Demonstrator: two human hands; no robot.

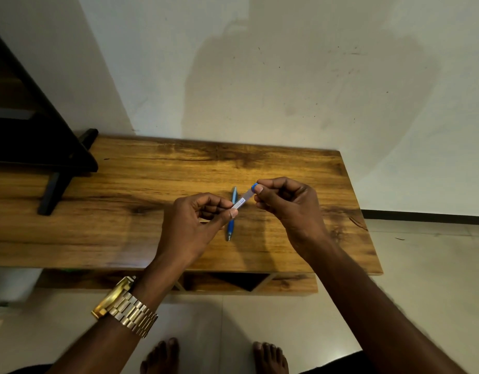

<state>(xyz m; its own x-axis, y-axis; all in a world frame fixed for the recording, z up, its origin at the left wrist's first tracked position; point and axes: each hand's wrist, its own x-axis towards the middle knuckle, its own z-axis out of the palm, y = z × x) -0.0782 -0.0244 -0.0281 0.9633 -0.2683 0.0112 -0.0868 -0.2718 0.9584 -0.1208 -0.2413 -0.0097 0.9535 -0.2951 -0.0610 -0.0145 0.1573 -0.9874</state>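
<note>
Surrounding room: pale wall (260,76) behind, tiled floor (421,265) below.
Desk (125,225): wooden, against the wall.
Stand (44,147): black, on the desk's left end.
Left hand (190,228): pinches the tube's lower end; watch (125,306) on wrist.
Right hand (289,209): pinches the tube's blue cap (254,186).
Pen (231,228): blue, mid-desk, partly behind the left fingers.
Tube (242,199): clear, held above the desk's middle.

We look down on a grainy wooden desk (152,171), far edge against the wall, a blue pen (231,225) lying near our middle, tip toward the near edge, a black stand's feet (55,190) far left
</note>
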